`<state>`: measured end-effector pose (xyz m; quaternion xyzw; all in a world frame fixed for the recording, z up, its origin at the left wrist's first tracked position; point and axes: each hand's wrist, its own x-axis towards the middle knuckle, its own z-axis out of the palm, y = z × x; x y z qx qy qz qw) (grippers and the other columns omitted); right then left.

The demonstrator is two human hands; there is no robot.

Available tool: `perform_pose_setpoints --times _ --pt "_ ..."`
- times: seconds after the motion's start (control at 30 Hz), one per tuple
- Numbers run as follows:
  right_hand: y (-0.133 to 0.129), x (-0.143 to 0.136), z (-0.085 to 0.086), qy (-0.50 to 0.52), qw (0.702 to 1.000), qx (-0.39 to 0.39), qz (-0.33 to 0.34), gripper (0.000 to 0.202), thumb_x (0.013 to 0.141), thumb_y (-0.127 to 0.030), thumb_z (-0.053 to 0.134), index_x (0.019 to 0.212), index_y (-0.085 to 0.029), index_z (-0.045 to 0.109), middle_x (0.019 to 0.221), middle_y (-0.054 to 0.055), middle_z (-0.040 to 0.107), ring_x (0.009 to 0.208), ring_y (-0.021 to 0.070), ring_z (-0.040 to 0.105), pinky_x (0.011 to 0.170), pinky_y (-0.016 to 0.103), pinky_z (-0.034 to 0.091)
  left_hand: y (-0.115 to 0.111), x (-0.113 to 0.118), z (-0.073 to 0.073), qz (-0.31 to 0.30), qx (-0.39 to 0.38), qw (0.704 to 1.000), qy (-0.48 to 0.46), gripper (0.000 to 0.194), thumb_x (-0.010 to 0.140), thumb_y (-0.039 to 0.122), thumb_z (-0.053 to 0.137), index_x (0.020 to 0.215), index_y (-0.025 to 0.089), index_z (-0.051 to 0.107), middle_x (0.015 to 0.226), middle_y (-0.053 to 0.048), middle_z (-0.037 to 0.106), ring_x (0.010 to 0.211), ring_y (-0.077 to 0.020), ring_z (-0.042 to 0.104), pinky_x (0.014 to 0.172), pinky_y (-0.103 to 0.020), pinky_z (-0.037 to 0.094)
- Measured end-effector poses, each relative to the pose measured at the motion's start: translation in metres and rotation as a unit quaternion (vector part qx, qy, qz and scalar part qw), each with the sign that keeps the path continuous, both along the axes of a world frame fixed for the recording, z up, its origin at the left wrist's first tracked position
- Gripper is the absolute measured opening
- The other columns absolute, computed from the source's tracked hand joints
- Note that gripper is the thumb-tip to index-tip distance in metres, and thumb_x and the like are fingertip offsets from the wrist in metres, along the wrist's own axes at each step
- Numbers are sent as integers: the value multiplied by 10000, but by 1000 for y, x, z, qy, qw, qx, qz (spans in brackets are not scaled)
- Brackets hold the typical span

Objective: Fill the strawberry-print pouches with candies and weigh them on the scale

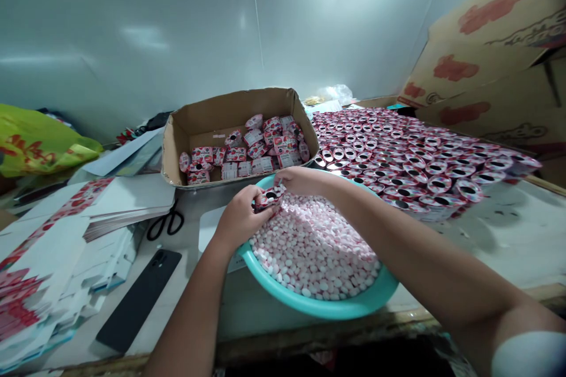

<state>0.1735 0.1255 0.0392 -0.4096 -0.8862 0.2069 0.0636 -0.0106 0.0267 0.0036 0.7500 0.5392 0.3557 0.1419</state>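
My left hand [242,215] is closed around a small red and white printed container [268,196] with a dark opening on top, held over the left rim of a turquoise basin [305,305]. The basin is filled with small white and pale pink candies [318,247]. My right hand [297,181] is closed beside the container's opening, with several candies showing at its fingertips. Behind the basin, a cardboard box [230,103] holds several similar printed containers [236,154].
Many upright open containers [398,156] cover the table's right side. Black scissors [165,225], a dark phone [139,300] and stacked flat cartons [57,253] lie at left. A yellow-green bag [39,141] sits far left. Large cardboard boxes [490,65] stand at right.
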Motion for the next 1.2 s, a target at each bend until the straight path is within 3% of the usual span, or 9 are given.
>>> perform_pose_setpoints --times 0.17,0.37,0.6,0.77,1.2 --pt "-3 2 4 19 1000 -3 8 382 753 -13 444 1003 -126 711 683 7 624 569 95 440 544 220 306 0 1 -1 30 10 999 -15 358 816 381 673 706 210 378 822 12 583 795 -158 548 701 -263 377" --pt "-2 0 3 46 998 23 24 308 725 -31 474 897 -107 718 740 21 628 648 107 474 570 214 321 1 1 -2 61 10 998 -12 359 802 358 668 698 209 357 824 16 597 772 -150 539 672 -258 355" --pt "-4 0 9 71 996 50 2 350 780 -67 476 993 -103 751 789 44 694 642 117 519 597 212 360 2 1 -2 86 11 996 -11 393 800 420 675 683 209 365 785 19 594 721 -142 515 632 -261 334" --pt "-8 1 14 73 995 63 3 312 809 -97 497 968 -104 765 914 68 742 750 139 599 648 201 394 1 2 0 82 11 997 -12 408 811 432 668 678 211 351 774 16 579 726 -145 512 637 -263 333" --pt "-8 0 11 71 990 111 42 265 821 -119 543 944 -129 777 986 83 741 867 175 628 777 223 437 1 0 0 61 18 998 5 377 841 432 648 704 215 371 790 7 542 751 -158 510 661 -271 347"
